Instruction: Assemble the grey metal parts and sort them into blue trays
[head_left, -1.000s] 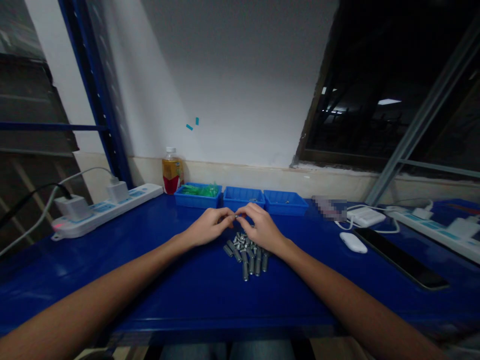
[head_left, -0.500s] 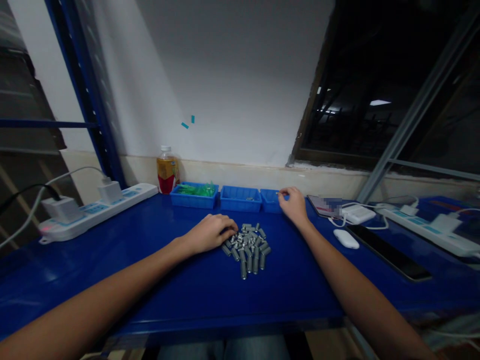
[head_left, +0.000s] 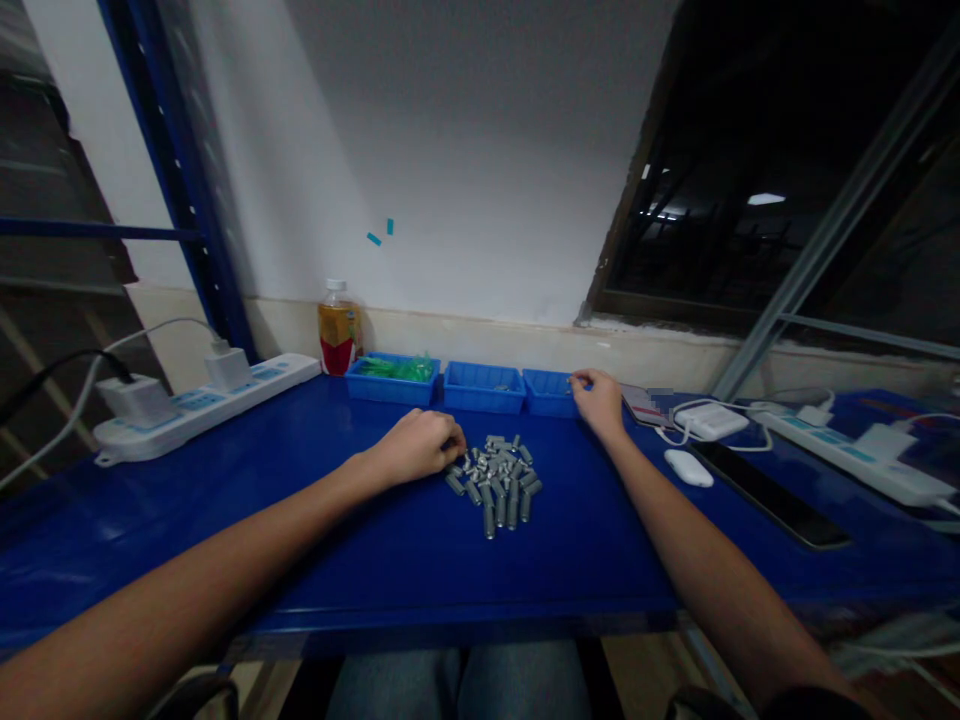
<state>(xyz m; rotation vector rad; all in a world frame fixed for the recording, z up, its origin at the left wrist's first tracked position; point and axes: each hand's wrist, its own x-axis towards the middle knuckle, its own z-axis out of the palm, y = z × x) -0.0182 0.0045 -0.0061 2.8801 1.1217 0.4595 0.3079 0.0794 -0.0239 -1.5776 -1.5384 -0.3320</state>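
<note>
A pile of small grey metal cylinders [head_left: 501,485] lies on the blue table, mixed with smaller shiny metal pieces [head_left: 480,462]. My left hand [head_left: 424,445] rests at the pile's left edge, fingers curled and closed; whatever is between them is hidden. At the right-hand blue bin [head_left: 549,395], my right hand [head_left: 598,398] has thumb and forefinger pinched together over its right side. A tiny thing seems to show at those fingertips, too small to name. The middle blue bin [head_left: 484,398] has a few small metal pieces inside.
The left blue bin [head_left: 390,390] holds green plastic pieces [head_left: 401,368], with a drink bottle [head_left: 339,330] behind it. Power strips [head_left: 217,405] lie at both sides. To the right are a phone [head_left: 772,495], a white earbud case [head_left: 688,467] and a white charger [head_left: 711,420] with cables.
My right hand has shifted slightly right along the right-hand bin. My left hand has drawn a little left from the pile. The whole view has tilted slightly down.
</note>
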